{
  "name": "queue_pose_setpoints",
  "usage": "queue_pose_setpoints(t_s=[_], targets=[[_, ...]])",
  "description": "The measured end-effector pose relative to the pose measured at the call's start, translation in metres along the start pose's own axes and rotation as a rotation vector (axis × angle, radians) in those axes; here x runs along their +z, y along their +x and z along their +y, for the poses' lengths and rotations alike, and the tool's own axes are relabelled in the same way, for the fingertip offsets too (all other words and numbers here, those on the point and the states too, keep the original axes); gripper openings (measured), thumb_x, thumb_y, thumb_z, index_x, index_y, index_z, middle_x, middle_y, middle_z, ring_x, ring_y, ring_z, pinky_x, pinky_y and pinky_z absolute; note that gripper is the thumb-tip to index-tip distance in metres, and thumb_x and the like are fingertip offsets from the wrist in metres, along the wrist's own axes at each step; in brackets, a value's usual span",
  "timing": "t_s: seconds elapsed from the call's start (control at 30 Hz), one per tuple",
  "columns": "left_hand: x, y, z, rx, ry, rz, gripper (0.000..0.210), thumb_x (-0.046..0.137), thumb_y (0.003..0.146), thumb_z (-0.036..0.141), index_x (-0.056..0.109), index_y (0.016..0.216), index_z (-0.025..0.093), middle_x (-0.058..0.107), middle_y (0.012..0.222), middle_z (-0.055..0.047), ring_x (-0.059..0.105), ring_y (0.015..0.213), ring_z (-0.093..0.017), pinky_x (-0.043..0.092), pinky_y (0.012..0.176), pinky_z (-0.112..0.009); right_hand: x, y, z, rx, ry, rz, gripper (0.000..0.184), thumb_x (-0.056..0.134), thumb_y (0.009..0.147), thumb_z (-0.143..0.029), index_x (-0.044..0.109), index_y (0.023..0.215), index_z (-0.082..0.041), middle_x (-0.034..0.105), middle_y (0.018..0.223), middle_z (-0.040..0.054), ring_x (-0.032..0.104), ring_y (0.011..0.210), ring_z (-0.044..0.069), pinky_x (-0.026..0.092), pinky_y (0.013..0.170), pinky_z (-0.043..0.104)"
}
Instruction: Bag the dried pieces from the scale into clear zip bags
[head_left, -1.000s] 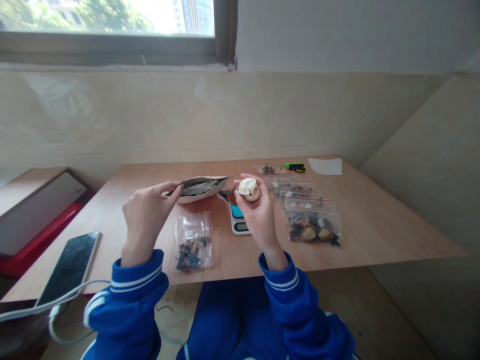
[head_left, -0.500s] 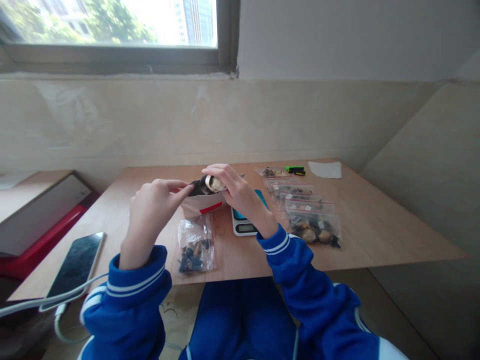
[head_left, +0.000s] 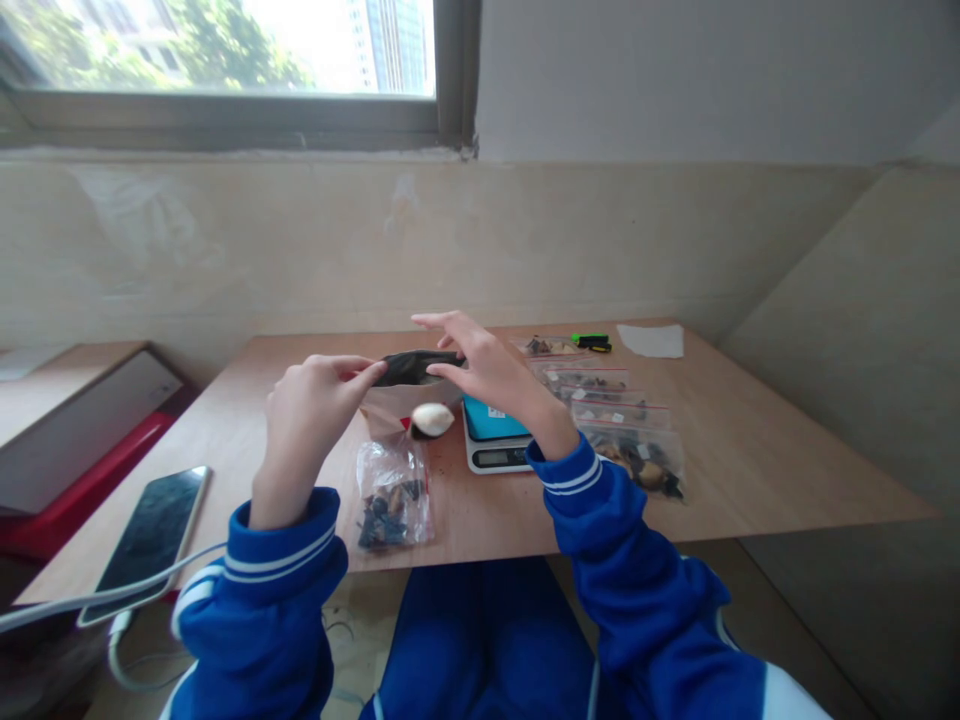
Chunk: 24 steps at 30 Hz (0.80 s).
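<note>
My left hand (head_left: 315, 420) pinches the left rim of a paper bag (head_left: 390, 400) with a dark inside, and its mouth gapes upward. At the bag's right side, my right hand (head_left: 499, 370) has its thumb and fingers spread with nothing between them. Below the thumb, a pale, dark-edged piece like a dried mushroom (head_left: 433, 420) shows in front of the bag, seemingly in the air. A white kitchen scale (head_left: 499, 458) with a blue top stands partly under my right hand. Nearer to me lies a clear zip bag (head_left: 391, 495) of dark dried pieces.
Several filled zip bags (head_left: 637, 455) lie in an overlapping row on the right. Behind them are a green-and-black cutter (head_left: 591, 341) and a white paper (head_left: 651, 341). A phone (head_left: 154, 530) with a white cable lies at the left edge of the table (head_left: 750, 450).
The pale mushroom-like piece has left my right hand and dropped from the bag's mouth to in front of the bag. My right fingers have spread and shifted right; my left hand keeps its pinch.
</note>
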<state>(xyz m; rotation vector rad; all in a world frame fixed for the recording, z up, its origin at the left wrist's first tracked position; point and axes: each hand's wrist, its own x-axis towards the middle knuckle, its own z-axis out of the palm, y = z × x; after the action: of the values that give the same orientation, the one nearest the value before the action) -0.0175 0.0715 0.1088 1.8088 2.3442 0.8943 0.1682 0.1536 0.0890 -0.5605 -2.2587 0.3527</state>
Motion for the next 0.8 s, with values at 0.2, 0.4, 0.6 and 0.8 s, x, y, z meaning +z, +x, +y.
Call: queue_pose_setpoints(t_s=[0.2,0.4,0.6,0.8], targets=[[0.006,0.004,0.003,-0.046,0.044,0.062,0.039,0.051,0.082,0.053,0.077,0.093,0.027,0.072,0.07,-0.006,0.065,0.07,-0.025,0.035,0.057,-0.03,0.005,-0.002,-0.015,0.087,-0.121,0.286,0.034,0.038,0.091,-0.003,0.057,0.115,-0.018,0.057,0.117,0.0094,0.052,0.116,0.021,0.042,0.104,0.04],[0.014,0.005,0.002,-0.068,0.031,0.099,0.042,0.049,0.082,0.056,0.077,0.095,0.026,0.071,0.069,-0.006,0.065,0.072,-0.026,0.034,0.057,-0.03,0.048,-0.08,-0.045,0.021,0.165,0.011,0.022,0.042,0.094,-0.013,0.062,0.101,-0.018,0.06,0.104,0.0079,0.058,0.102,0.017,0.049,0.092,0.031],[0.017,-0.004,-0.002,-0.042,-0.045,0.129,0.044,0.051,0.082,0.056,0.077,0.094,0.023,0.07,0.068,-0.006,0.064,0.068,-0.024,0.036,0.058,-0.031,0.131,-0.162,-0.077,-0.081,0.171,-0.423,0.03,0.044,0.094,-0.016,0.057,0.121,-0.013,0.058,0.131,0.0088,0.05,0.124,0.016,0.038,0.108,0.028],[0.014,-0.011,-0.008,-0.058,-0.071,0.11,0.045,0.052,0.081,0.059,0.077,0.094,0.024,0.071,0.07,-0.005,0.064,0.069,-0.022,0.038,0.06,-0.03,0.153,-0.18,-0.082,-0.119,0.174,-0.466,0.026,0.048,0.081,-0.007,0.066,0.098,-0.016,0.068,0.106,0.0052,0.061,0.097,0.016,0.051,0.087,0.026]])
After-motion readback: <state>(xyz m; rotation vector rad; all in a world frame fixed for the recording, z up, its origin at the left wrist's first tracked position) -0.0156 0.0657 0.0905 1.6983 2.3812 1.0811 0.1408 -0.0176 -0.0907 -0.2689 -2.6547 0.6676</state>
